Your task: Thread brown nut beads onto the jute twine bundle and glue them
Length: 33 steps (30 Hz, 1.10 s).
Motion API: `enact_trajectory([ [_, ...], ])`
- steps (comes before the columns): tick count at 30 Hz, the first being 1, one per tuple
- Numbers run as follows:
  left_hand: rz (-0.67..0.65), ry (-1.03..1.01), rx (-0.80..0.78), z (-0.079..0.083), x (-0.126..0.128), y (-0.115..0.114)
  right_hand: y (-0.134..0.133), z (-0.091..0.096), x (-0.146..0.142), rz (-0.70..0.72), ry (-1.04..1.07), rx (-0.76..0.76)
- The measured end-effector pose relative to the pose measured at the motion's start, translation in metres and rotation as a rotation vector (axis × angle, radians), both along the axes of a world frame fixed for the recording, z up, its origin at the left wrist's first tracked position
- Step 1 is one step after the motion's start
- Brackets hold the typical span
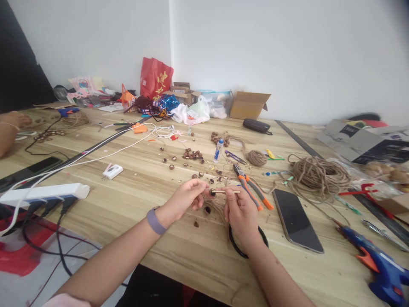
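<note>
Between finger and thumb, my left hand [187, 195] pinches a small brown nutshell [211, 193] with its dark hollow turned to the right. My right hand [242, 211] grips a thin wooden stick [228, 191], its tip at the shell's opening. Below the hands an open shell [207, 210] and a small shell fragment [196, 224] lie on the wooden table. Farther off is a cluster of brown shells [192, 154]. Orange-handled pliers [252, 187] rest just beyond my right hand. A black ring-shaped object [236, 246] lies under my right wrist, partly hidden.
A phone [298, 220], a blue glue gun [377, 264] and a coil of twine [321, 175] lie to the right. A small bottle [218, 151] stands ahead. On the left are a power strip [44, 194] with cables and another person's hand [14, 120]. Bags and boxes line the wall.
</note>
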<state>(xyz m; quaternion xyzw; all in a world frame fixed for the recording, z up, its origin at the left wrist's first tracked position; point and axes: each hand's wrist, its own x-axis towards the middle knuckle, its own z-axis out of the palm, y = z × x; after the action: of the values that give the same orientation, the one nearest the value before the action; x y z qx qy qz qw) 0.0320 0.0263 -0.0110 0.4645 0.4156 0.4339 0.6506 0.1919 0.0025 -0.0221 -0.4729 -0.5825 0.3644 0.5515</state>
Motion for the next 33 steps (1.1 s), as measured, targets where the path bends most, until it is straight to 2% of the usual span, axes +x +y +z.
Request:
enact_trajectory([
  [3, -0.081, -0.053, -0.093, 0.0007, -0.0009, 0.0, -0.002, 0.0009, -0.0017, -0.002, 0.009, 0.004],
  [7, -0.109, -0.145, -0.19, -0.0002, -0.0024, 0.0005, -0.0043, 0.0035, -0.0036, 0.008, 0.026, 0.018],
  [12, -0.145, -0.224, -0.183, -0.002, -0.0038, 0.0014, -0.0055, 0.0034, -0.0029, 0.014, 0.011, 0.036],
  [21, -0.09, -0.215, -0.21, -0.0026, -0.0041, 0.0031, -0.0067, 0.0009, -0.0024, 0.008, -0.012, 0.043],
  [27, -0.078, -0.231, -0.194, -0.0011, -0.0022, 0.003, -0.0029, -0.0017, -0.0015, 0.054, 0.007, 0.045],
  [33, -0.101, -0.3, -0.242, -0.0044, -0.0048, 0.0079, -0.0004, -0.0026, -0.0022, 0.092, 0.062, 0.124],
])
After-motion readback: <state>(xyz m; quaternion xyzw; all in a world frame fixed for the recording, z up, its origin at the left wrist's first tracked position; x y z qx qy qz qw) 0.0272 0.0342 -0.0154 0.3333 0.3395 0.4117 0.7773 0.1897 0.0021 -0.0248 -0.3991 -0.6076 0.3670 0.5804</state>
